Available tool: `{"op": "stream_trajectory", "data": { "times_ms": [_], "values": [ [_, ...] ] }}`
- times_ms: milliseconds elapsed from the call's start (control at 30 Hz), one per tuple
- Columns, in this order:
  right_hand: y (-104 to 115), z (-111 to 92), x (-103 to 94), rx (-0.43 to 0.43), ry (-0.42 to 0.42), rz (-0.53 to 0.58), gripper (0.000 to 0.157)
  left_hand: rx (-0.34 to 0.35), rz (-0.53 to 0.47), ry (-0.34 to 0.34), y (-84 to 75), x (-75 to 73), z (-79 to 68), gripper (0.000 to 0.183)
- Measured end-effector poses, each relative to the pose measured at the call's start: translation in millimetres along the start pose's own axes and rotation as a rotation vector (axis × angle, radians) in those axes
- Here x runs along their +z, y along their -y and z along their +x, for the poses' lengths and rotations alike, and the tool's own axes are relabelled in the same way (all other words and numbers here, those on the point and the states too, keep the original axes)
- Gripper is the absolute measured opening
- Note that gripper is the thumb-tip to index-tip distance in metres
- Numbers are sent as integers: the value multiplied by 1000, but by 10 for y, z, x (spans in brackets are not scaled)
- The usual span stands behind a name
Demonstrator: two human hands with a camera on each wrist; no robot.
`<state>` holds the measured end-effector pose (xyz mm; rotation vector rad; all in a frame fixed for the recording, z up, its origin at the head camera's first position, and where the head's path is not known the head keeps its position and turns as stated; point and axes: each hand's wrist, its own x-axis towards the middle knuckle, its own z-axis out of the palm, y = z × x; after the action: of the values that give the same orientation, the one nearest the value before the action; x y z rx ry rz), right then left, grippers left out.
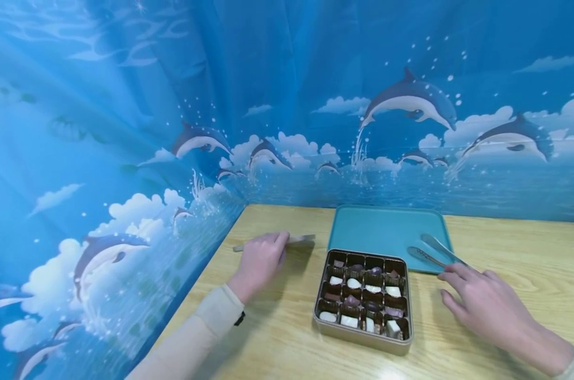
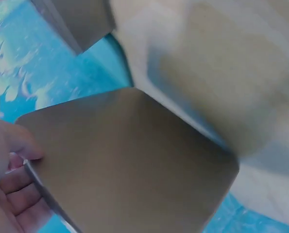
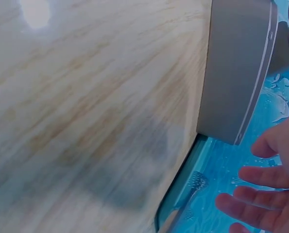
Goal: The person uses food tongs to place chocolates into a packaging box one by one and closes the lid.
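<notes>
My left hand grips a flat square metal lid by its edge, left of the tin. From the head the lid appears nearly edge-on; the left wrist view shows its plain brown-grey face. The open metal tin holds a dark divided insert with white, brown and purple chocolates in its compartments. To the right of the tin, my right hand has its fingers spread loosely, holding nothing. Metal tongs lie partly on the teal tray, their handle end overlapped by the right fingers in the head view.
The wooden table bears the tray at the back, behind the tin. A blue curtain printed with dolphins borders the table at the back and left.
</notes>
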<state>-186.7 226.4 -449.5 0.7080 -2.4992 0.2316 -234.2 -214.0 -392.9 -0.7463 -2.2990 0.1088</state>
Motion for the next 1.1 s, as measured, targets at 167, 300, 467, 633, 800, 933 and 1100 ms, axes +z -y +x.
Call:
{"op": "stream_trajectory", "data": {
  "times_ms": [167,300,467,633,800,933,1100],
  "values": [
    [59,67,-37,-5,-24,11,29,-64,-39,-57,94,-149,133,15],
    [111,123,-75,-31,-67,14,27,-108,-93,-80,131,-304,268,16],
    [195,210,-140,-49,-104,25,27,-205,-217,-112,122,-505,413,17],
    [344,339,-239,-52,-104,55,29,-293,-404,-125,63,-670,507,19],
    [510,439,-302,-24,-30,135,36,-392,-655,-159,-17,-762,560,17],
    [620,498,-339,49,73,253,43,-505,-888,-147,-90,-774,587,16],
    [713,577,-392,158,204,400,60,-659,-1156,-72,-193,-749,619,19]
  ]
}}
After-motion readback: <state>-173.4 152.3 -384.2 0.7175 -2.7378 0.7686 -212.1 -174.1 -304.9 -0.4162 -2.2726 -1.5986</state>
